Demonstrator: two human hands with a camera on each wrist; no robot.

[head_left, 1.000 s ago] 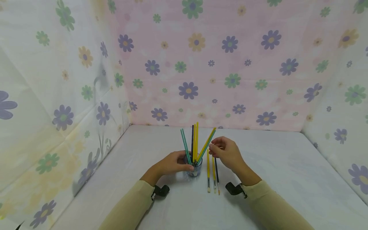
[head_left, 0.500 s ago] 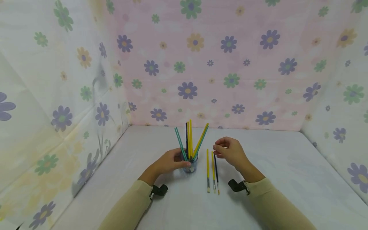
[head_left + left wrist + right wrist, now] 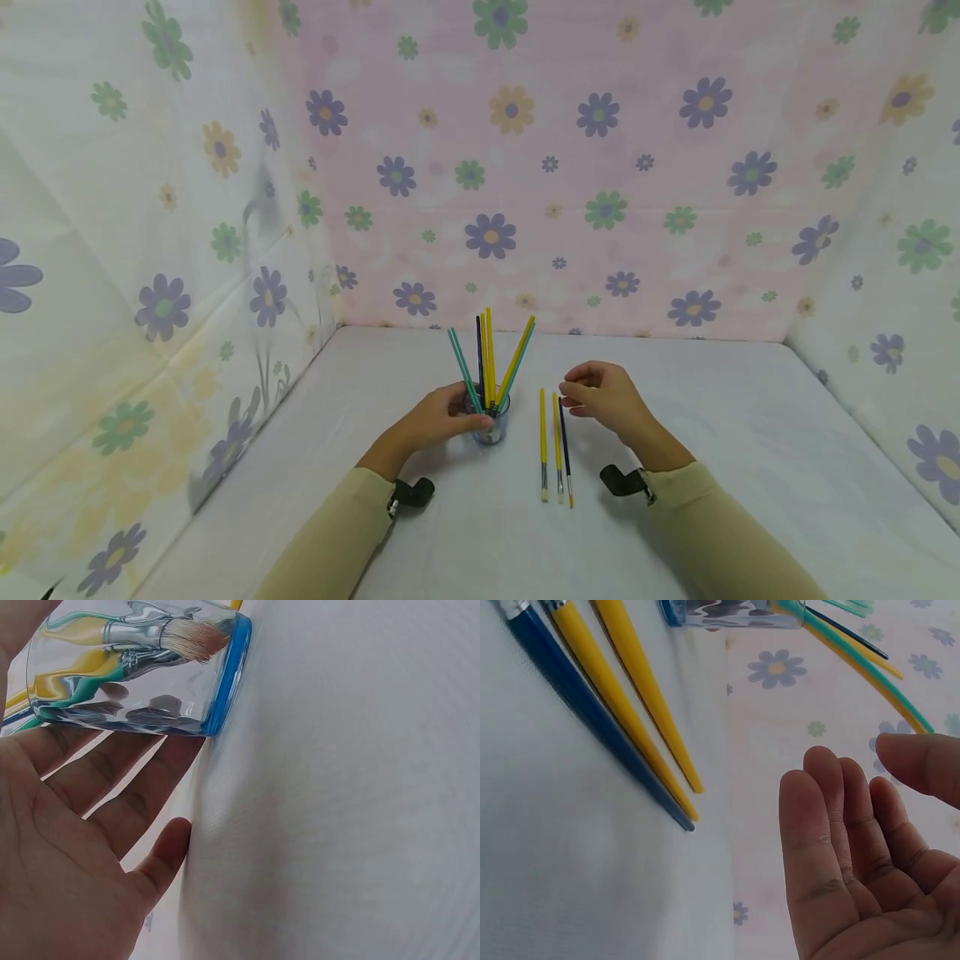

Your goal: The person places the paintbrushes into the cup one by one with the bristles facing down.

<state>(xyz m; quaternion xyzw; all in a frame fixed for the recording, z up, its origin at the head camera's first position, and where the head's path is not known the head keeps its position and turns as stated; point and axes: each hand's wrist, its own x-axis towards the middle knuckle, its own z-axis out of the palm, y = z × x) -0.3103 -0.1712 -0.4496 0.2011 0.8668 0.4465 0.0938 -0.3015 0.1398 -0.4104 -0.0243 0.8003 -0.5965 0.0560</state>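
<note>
My left hand grips a clear glass with its thumb in front and fingers behind. Several paintbrushes lean in it, with yellow, green and dark handles up. Through the wall, the left wrist view shows bristles near the blue base. Right of the glass lie two yellow paintbrushes and a dark blue paintbrush, side by side, bristles towards me. My right hand hovers just right of their handle ends, fingers loosely bent, thumb apart, holding nothing.
A white cloth-covered table spreads under everything. Flower-printed sheets stand behind it and on both sides. Dark wrist cameras sit on both wrists at the sleeve ends.
The glass and its brushes have moved left and slightly away with my left hand. My right hand has drawn a little to the right, away from the glass. The lying brushes stay put.
</note>
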